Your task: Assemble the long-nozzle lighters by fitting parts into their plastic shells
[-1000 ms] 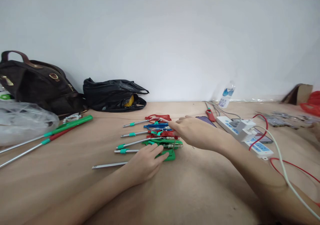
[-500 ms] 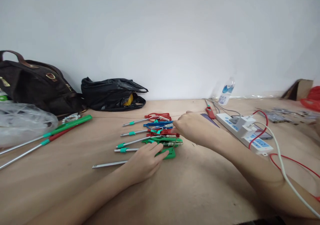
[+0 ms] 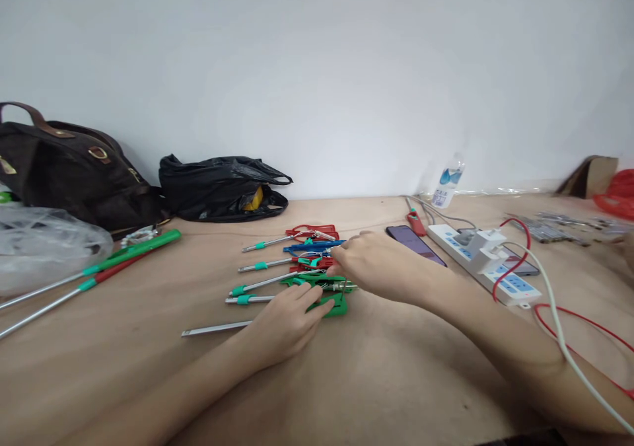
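Note:
Several long-nosed tools with metal tubes and coloured handles lie in a row on the wooden table. The farthest has a red handle (image 3: 317, 231), then comes a blue handle (image 3: 312, 246), and nearer ones are red and green. My left hand (image 3: 287, 324) lies flat on the nearest green handle (image 3: 338, 308), whose metal tube (image 3: 212, 329) points left. My right hand (image 3: 376, 264) reaches in from the right with its fingers curled down onto the middle red and green handles. What its fingertips pinch is hidden.
A phone (image 3: 413, 242), a white power strip (image 3: 475, 254) with a red wire and a white cable (image 3: 559, 327), and a bottle (image 3: 446, 185) lie to the right. A black bag (image 3: 222, 188), a brown bag (image 3: 69, 165), a clear plastic bag (image 3: 44, 244) and long green rods (image 3: 129, 251) are on the left.
My right hand has come down and nearer, from the far red and blue handles onto the middle ones, and the phone now shows behind it. My left hand has stayed put.

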Demonstrator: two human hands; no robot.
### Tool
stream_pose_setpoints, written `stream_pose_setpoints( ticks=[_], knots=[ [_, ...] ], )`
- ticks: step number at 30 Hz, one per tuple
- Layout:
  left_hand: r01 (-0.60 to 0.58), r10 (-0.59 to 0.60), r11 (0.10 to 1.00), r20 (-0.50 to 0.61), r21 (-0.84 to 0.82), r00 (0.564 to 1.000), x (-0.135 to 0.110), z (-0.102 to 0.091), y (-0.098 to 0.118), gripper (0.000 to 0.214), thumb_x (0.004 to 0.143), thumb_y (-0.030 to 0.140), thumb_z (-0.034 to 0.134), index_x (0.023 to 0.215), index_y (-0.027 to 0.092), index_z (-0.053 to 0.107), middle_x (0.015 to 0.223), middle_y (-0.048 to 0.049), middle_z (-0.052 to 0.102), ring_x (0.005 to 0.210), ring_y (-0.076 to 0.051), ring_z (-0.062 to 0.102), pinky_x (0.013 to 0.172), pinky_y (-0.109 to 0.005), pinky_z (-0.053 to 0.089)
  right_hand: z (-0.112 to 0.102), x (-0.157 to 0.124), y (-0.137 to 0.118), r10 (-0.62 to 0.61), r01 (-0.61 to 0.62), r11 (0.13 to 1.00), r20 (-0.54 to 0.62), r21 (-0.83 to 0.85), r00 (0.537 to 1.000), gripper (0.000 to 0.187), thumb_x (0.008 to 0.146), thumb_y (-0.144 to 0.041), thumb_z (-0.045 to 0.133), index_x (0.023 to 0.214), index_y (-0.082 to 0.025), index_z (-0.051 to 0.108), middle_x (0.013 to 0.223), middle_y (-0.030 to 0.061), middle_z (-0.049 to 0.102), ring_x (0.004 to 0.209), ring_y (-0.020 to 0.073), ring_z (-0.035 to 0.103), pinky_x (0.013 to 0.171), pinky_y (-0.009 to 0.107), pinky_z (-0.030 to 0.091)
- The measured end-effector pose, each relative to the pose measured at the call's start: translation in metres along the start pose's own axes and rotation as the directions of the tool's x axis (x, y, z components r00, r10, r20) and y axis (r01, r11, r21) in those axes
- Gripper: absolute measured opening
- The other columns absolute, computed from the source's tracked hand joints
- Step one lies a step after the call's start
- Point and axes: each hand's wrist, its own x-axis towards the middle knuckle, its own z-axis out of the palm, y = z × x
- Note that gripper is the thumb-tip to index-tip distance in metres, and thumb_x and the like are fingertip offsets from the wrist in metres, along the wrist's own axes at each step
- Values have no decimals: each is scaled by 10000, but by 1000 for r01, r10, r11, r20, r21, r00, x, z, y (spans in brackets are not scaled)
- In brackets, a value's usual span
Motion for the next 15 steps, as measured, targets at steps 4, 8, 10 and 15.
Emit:
stream_pose_setpoints(
  ticks=[4,8,10,15],
  knots=[
    [1,-1,1000,2,-3,1000,0,-1,0,312,914,114,376,1128,169,596,922,-83,561,752,-198,525,635,-315,426,-1,-5,-4,-51,53,998,-108,14,993,245,864,-27,449,1072,-103,552,969,125,681,814,212,641,658,291,406],
    [2,-2,1000,5,-8,1000,1,-1,0,310,908,106,378,1111,164,604,893,-83,562,764,-208,529,634,-316,431,5,2,-4,16,-16,1000,-55,-2,998,111,881,-87,485,835,-140,570,758,76,680,623,182,617,567,274,358],
    [-2,2,1000,0,-10,1000,1,0,0,311,905,103,380,1112,161,605,889,-84,561,764,-210,528,631,-316,430,7,5,-4,51,-52,998,-36,-36,998,121,879,-103,492,794,-146,567,736,76,676,584,191,612,537,279,336],
    [-3,3,1000,-14,-9,1000,1,0,0,307,922,113,370,1116,166,601,907,-83,556,744,-195,521,628,-310,423,-3,-4,-8,29,-32,998,-59,-50,998,164,863,-55,448,968,-133,547,869,93,680,669,216,637,537,287,345]
  ],
)
